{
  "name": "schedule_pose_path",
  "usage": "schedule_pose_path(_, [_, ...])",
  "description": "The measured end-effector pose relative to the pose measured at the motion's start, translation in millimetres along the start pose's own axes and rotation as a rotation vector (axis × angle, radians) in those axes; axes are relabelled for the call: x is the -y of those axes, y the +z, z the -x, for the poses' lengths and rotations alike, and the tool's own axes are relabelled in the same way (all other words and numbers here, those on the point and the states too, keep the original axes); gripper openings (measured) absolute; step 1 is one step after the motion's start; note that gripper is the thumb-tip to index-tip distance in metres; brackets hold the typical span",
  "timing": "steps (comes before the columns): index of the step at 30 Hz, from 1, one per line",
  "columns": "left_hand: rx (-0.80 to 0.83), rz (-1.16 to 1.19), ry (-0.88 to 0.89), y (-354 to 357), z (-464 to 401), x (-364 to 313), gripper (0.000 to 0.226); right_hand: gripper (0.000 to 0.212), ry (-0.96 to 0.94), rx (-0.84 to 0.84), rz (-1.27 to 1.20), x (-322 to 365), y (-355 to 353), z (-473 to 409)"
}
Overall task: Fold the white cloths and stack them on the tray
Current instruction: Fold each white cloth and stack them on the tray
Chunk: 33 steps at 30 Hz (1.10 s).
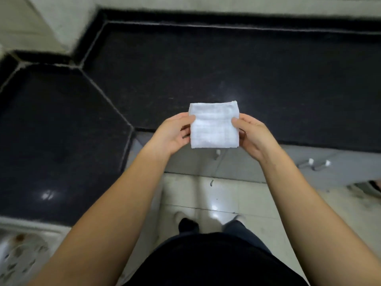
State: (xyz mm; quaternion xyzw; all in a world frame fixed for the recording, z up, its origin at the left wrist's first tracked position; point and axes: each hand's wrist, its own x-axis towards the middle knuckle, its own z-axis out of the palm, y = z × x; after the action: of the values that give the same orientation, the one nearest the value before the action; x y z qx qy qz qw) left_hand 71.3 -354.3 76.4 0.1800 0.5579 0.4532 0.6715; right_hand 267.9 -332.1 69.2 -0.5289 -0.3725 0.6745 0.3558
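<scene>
A white cloth (214,125), folded into a small square, is held up over the front edge of a black stone counter (226,65). My left hand (172,133) pinches its left edge, thumb on top and fingers underneath. On the opposite edge my right hand (252,134) pinches it the same way. No tray shows in the head view.
The counter runs along the back and turns at an angle down the left side. Grey cabinet fronts with handles (315,164) sit below it on the right. A white perforated basket (18,256) is at the bottom left. Pale floor tiles and my feet lie below.
</scene>
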Motion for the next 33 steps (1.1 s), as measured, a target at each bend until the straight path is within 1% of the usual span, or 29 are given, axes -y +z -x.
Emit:
schedule_pose_path(4, [0.175, -0.157, -0.070, 109.9, -8.8, 39.7, 0.015, 0.017, -0.033, -0.215, -0.080, -6.9, -109.2, 53.0])
schedule_pose_path(11, [0.431, -0.359, -0.167, 335.9, 11.3, 156.0, 0.014, 0.018, -0.067, -0.535, -0.237, -24.5, -325.3, 169.6])
schedule_pose_path(15, [0.572, -0.419, -0.156, 455.6, 32.9, 201.2, 0.014, 0.019, -0.125, -0.677, -0.284, -12.6, -427.7, 227.8])
schedule_pose_path(18, [0.631, -0.418, -0.122, 529.2, 41.8, 220.3, 0.012, 0.018, -0.172, -0.751, -0.299, 5.4, -488.6, 252.0])
schedule_pose_path(21, [0.646, -0.437, -0.049, 592.8, 42.6, 230.9, 0.011, 0.018, -0.226, -0.810, -0.293, 24.4, -541.6, 258.1])
schedule_pose_path(25, [0.659, -0.413, 0.092, 676.0, 26.7, 228.4, 0.012, 0.016, -0.320, -0.853, -0.287, 63.0, -613.7, 241.1])
schedule_pose_path(30, [0.680, -0.387, 0.301, 786.6, -18.5, 199.4, 0.011, 0.016, -0.425, -0.834, -0.170, 142.4, -712.7, 192.8])
schedule_pose_path(33, [0.681, -0.363, 0.356, 858.1, -45.8, 169.4, 0.012, 0.016, -0.490, -0.820, -0.147, 199.8, -769.2, 163.8])
